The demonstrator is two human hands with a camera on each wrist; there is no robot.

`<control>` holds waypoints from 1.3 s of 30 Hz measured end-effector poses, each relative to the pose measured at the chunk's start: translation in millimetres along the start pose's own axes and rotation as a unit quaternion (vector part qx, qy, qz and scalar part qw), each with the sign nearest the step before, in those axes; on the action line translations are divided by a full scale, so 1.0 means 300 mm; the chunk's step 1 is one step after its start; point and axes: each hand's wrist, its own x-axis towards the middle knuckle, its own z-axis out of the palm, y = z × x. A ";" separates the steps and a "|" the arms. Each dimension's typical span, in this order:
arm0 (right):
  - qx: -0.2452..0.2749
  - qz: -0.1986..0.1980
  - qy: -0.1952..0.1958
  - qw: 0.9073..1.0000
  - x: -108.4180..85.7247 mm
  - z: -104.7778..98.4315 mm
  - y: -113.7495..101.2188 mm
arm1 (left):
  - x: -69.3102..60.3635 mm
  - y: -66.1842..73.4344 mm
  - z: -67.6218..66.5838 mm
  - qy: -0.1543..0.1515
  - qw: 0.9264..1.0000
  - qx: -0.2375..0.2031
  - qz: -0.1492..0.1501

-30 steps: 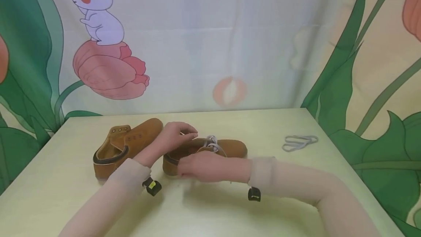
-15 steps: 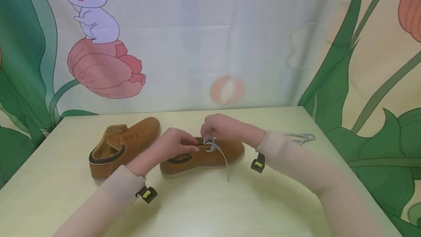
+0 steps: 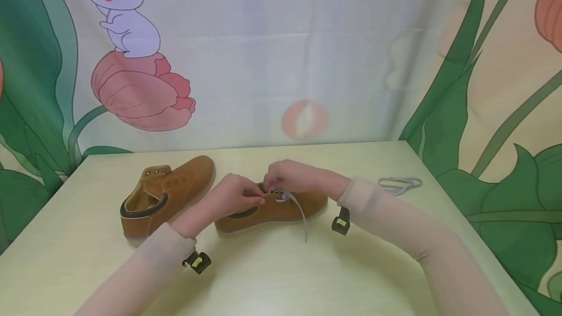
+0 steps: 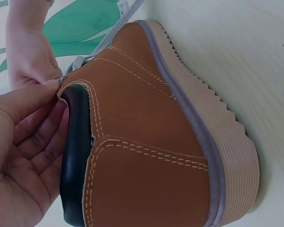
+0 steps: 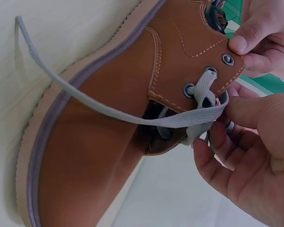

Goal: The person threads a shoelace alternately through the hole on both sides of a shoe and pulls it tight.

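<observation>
A brown lace-up shoe with a light sole stands mid-table, toe to the right. My left hand pinches the edge of its eyelet flap between thumb and fingers. From the far side my right hand reaches over the tongue area, pinching the grey shoelace close to the eyelets. One lace end hangs over the near side of the shoe and past its sole. In the right wrist view the lace passes through two eyelets; the topmost eyelet holds no lace.
A second brown shoe, its eyelets without lace, stands to the left. Another grey shoelace lies looped at the table's right. Behind the pale table hangs a printed curtain.
My right hand has moved from the near side of the shoe to above its laces and now holds the lace. My left hand has come down onto the eyelet flap.
</observation>
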 end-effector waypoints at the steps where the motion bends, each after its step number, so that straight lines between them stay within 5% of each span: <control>1: 0.004 0.000 -0.005 1.000 0.001 0.002 0.000 | 0.000 -0.002 0.002 0.002 1.000 0.000 0.000; 8: 0.062 0.066 -0.058 0.994 -0.013 0.021 -0.011 | -0.006 0.002 0.010 0.006 1.000 0.001 -0.010; 11: 0.085 0.079 -0.051 0.992 -0.030 0.043 -0.022 | -0.008 0.001 0.012 0.006 1.000 0.011 -0.015; 16: 0.046 0.051 0.024 0.997 -0.047 0.094 -0.030 | -0.007 -0.002 0.014 0.015 1.000 0.015 -0.001; 22: 0.032 0.045 0.106 0.993 -0.077 0.110 -0.024 | -0.012 -0.008 0.015 0.008 1.000 -0.006 -0.002; 28: 0.110 0.087 0.212 0.967 -0.112 0.038 -0.049 | -0.011 -0.016 0.013 0.008 1.000 -0.016 0.001; 34: 0.162 0.117 0.277 0.940 -0.162 -0.052 -0.111 | -0.006 -0.020 0.012 0.004 1.000 -0.011 -0.016; 37: 0.165 0.106 0.293 0.936 -0.185 -0.061 -0.146 | -0.006 -0.023 0.015 0.007 1.000 -0.012 -0.024; 39: 0.155 0.083 0.278 0.945 -0.200 -0.045 -0.171 | -0.006 -0.025 0.016 0.009 1.000 -0.013 -0.025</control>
